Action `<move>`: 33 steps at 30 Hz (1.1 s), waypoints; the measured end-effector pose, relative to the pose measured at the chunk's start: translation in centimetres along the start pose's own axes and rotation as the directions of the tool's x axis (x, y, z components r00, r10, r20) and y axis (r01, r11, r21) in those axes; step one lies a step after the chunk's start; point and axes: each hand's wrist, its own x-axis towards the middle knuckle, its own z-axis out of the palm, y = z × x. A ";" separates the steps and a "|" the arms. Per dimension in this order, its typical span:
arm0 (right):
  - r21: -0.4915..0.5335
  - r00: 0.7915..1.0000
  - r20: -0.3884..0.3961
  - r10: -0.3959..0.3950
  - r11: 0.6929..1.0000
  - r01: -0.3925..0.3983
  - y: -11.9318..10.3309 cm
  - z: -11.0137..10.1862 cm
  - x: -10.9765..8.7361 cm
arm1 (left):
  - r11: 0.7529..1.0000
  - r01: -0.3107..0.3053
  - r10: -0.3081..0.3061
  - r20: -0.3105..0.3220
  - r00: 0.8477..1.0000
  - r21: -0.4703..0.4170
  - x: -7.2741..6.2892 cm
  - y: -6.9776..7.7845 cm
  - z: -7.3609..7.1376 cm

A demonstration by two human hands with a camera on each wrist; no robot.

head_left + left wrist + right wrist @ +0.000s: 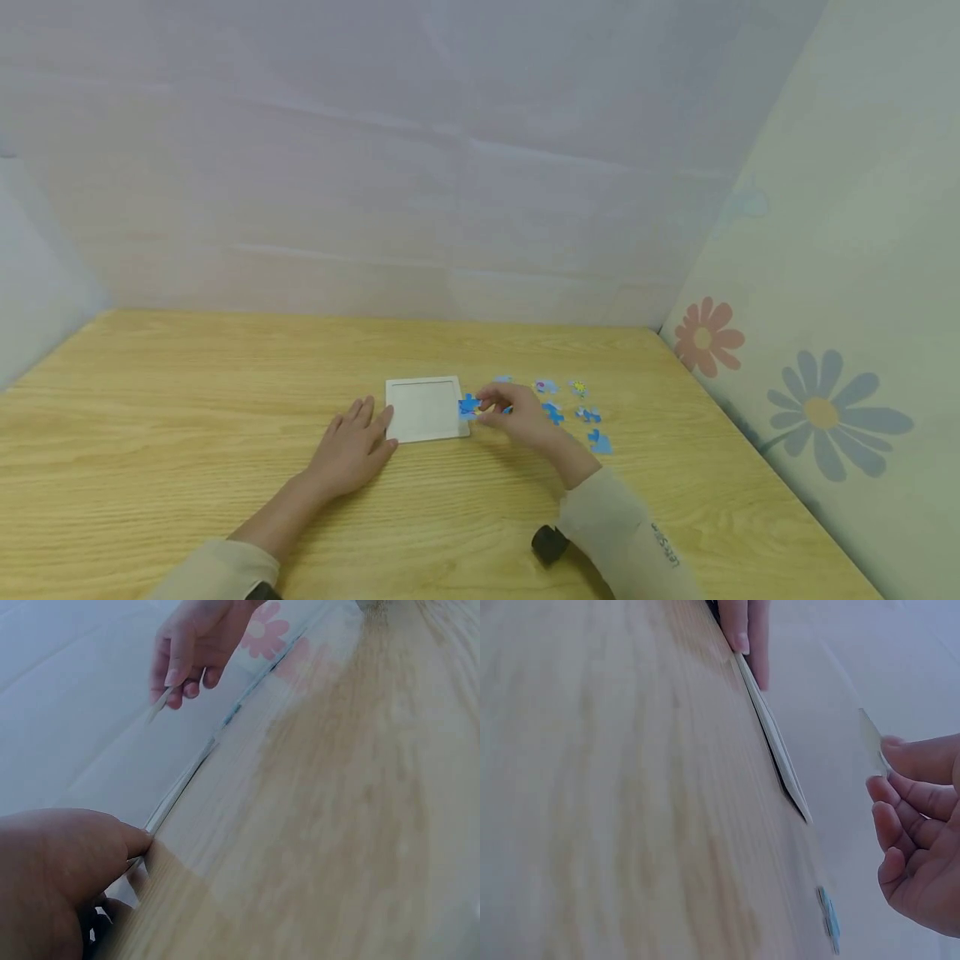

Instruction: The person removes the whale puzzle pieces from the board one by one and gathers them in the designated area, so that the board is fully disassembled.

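Note:
A blue jigsaw puzzle piece (468,406) is pinched between the thumb and fingers of my right hand (519,412). In the right wrist view the puzzle piece (871,746) is held up off the table, apart from the frame. Below and left of it lies a white puzzle frame (425,410), flat on the table, its bare inner panel showing. My left hand (351,450) rests at the frame's left edge, fingers spread and thumb touching its near left corner. In the left wrist view part of the left hand (67,877) is hidden underneath.
Several loose puzzle pieces lie right of the frame, among them a light blue one (600,442) and one with a yellow flower (578,387). A pale wall sheet (375,167) stands behind the wooden table (225,367); a flower-printed wall (825,250) borders the right.

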 end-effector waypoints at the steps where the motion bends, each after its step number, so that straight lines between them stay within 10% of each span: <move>1: -0.009 1.000 -0.003 -0.010 1.000 0.010 0.6 -0.3 -0.2 | 1.000 -0.001 0.001 0.001 1.000 -0.001 0.0 0.0 0.0; 33: -0.056 0.986 -0.081 0.145 0.987 -0.150 5.2 -2.8 -4.4 | 0.999 -0.003 0.005 0.037 0.999 -0.036 0.0 0.0 -0.6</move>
